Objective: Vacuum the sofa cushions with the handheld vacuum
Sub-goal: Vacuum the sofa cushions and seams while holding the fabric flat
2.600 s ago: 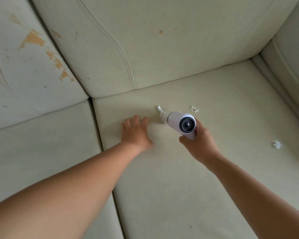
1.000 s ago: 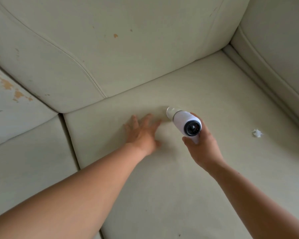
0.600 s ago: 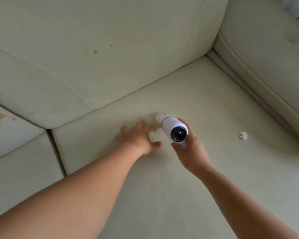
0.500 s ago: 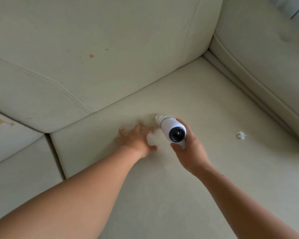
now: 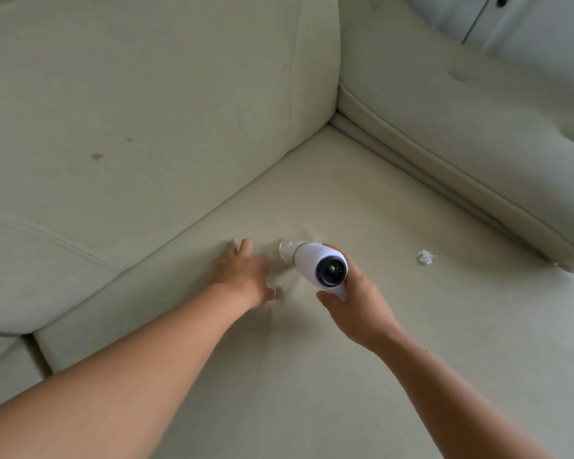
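My right hand (image 5: 358, 313) grips the handle of a small white handheld vacuum (image 5: 318, 268). Its clear nozzle (image 5: 287, 252) points down and away onto the cream seat cushion (image 5: 345, 376). My left hand (image 5: 242, 274) lies flat on the cushion just left of the nozzle, fingers spread and straight. A small white paper scrap (image 5: 425, 256) lies on the cushion to the right of the vacuum, apart from it.
The cream back cushion (image 5: 146, 111) with a small brown stain (image 5: 96, 156) rises behind. The sofa's armrest (image 5: 461, 134) closes off the right side. A second seat cushion (image 5: 4, 366) starts at the lower left. White cabinet doors (image 5: 497, 18) show at top right.
The view has swung right toward the sofa corner. Two paper scraps near the nozzle seen 2.6 s ago are gone. Both hands have stayed together on the cushion.
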